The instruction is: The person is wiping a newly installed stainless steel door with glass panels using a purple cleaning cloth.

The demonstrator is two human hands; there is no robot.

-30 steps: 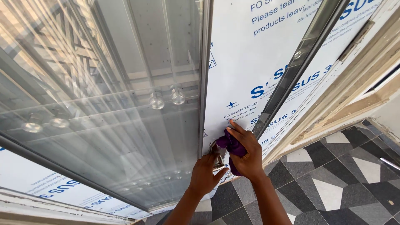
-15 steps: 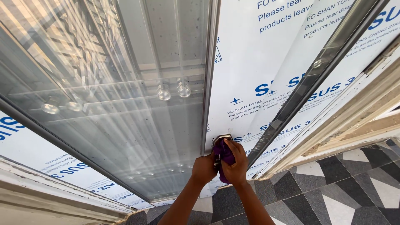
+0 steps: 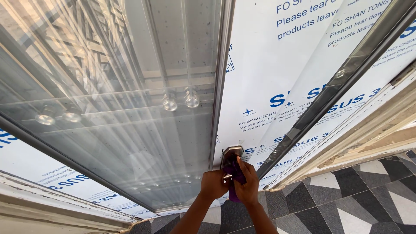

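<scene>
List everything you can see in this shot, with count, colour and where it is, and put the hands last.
Glass door panel: one, clear and reflective, left half of the view.
Round studs on the glass: two pairs, shiny silver, mid-height on the panel.
Metal door edge: one, silver, running upright down the centre.
Protective film: white with blue print, covering the door right of centre.
Long bar: one, dark and glossy, slanting across the right.
Metal fitting: one, silver, low on the door above the hands.
Cloth: one, purple, against the fitting.
Floor tiles: grey, black and white, bottom right.
Left hand: at the fitting.
Right hand: holding the cloth.
</scene>
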